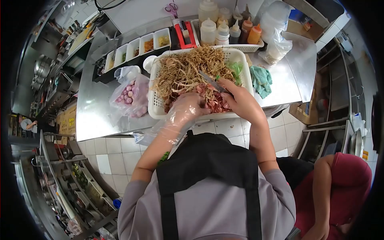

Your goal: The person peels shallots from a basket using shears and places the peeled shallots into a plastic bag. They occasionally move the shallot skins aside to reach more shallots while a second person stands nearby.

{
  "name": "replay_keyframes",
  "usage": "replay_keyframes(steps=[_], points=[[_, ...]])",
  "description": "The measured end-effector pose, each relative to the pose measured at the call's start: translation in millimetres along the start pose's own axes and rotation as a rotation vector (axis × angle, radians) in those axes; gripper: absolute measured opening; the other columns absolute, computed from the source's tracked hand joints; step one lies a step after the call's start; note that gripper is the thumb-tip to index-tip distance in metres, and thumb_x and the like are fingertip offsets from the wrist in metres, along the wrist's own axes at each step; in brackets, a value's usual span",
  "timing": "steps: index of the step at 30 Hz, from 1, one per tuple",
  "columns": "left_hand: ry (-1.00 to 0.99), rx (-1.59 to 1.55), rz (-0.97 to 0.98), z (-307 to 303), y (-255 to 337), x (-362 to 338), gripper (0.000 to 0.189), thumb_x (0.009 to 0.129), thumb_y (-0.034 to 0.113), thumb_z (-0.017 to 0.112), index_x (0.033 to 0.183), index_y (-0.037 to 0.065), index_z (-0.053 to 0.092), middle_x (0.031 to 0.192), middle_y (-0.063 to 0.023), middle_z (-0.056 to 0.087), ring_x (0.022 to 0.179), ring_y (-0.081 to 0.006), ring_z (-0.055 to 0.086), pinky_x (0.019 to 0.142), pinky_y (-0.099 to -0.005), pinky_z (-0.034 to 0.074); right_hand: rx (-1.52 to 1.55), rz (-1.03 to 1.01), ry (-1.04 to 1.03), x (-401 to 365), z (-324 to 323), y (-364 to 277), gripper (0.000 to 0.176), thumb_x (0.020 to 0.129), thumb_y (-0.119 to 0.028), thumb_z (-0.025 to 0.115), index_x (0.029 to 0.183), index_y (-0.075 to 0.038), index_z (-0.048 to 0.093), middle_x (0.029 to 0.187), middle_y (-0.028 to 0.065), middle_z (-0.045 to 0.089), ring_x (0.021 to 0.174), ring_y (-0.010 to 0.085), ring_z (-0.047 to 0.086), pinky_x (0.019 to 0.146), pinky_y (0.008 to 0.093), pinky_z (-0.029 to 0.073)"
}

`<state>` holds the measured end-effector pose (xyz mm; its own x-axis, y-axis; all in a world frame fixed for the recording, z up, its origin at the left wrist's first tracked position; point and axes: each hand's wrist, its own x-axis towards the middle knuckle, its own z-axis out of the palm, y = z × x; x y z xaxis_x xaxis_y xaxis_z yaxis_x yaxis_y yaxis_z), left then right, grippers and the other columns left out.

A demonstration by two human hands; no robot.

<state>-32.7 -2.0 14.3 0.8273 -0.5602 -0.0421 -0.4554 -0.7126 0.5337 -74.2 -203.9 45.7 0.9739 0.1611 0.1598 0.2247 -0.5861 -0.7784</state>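
Note:
A white plastic basket point(152, 96) holds a heap of dry, stringy stalks point(188, 68), with reddish shallots and papery skins point(220, 105) at its near side. My right hand point(239, 98) grips a small knife point(211, 81), its blade slanting up and left over the heap. Low in the basket, my left hand point(186, 105), in a clear plastic glove, has its fingers curled among the shallots. What those fingers hold is hidden. Left of the basket, a clear plastic bag point(138, 90) contains peeled purple shallots point(128, 93).
Behind the basket stand trays of chopped ingredients point(136, 47), a red-framed device point(185, 35) and squeeze bottles point(209, 32). A green cloth point(261, 81) and a bag of white contents point(277, 48) lie right. Another person in red point(348, 192) is close at lower right.

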Motion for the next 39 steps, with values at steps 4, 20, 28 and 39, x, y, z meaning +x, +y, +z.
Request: replay_keyframes(steps=[4,20,28,39], points=[[-0.070,-0.153,-0.139,-8.7,-14.0,2.8,0.025,0.069,0.022,0.067,0.083,0.001,0.063,0.075,-0.0167,0.062,0.077,-0.0312,0.061,0.071,-0.0399,0.046,-0.015,0.045,0.035,-1.3,-7.5,-4.5,0.039,0.086,-0.005,0.054,0.125,-0.005,0.048,0.076,0.0213,0.060,0.065,0.0337,0.056,0.065,0.0373,0.044],[0.566,-0.142,0.073,-15.5,18.6,1.4,0.025,0.079,0.015,0.067,0.101,0.006,0.056,0.079,-0.0107,0.062,0.071,-0.0237,0.061,0.066,-0.0371,0.048,0.083,0.048,-0.035,-11.8,26.7,10.0,0.044,0.084,-0.008,0.052,0.128,-0.007,0.044,0.088,0.0254,0.061,0.082,0.0419,0.060,0.073,0.0450,0.047],[0.561,0.075,0.354,-19.1,24.7,25.0,0.011,0.081,0.020,0.064,0.082,0.010,0.060,0.065,-0.0111,0.056,0.060,-0.0317,0.056,0.056,-0.0421,0.044,0.364,0.187,-0.176,-3.6,53.5,0.8,0.050,0.085,-0.007,0.050,0.134,-0.009,0.040,0.089,0.0216,0.062,0.083,0.0330,0.061,0.076,0.0386,0.046],[0.439,0.011,0.520,-30.1,37.2,40.6,0.012,0.079,0.016,0.065,0.076,0.006,0.060,0.065,-0.0113,0.057,0.059,-0.0314,0.056,0.056,-0.0382,0.045,0.231,0.116,-0.017,17.1,73.8,10.1,0.033,0.078,-0.004,0.053,0.111,0.002,0.049,0.096,0.0257,0.061,0.092,0.0399,0.059,0.079,0.0421,0.045]])
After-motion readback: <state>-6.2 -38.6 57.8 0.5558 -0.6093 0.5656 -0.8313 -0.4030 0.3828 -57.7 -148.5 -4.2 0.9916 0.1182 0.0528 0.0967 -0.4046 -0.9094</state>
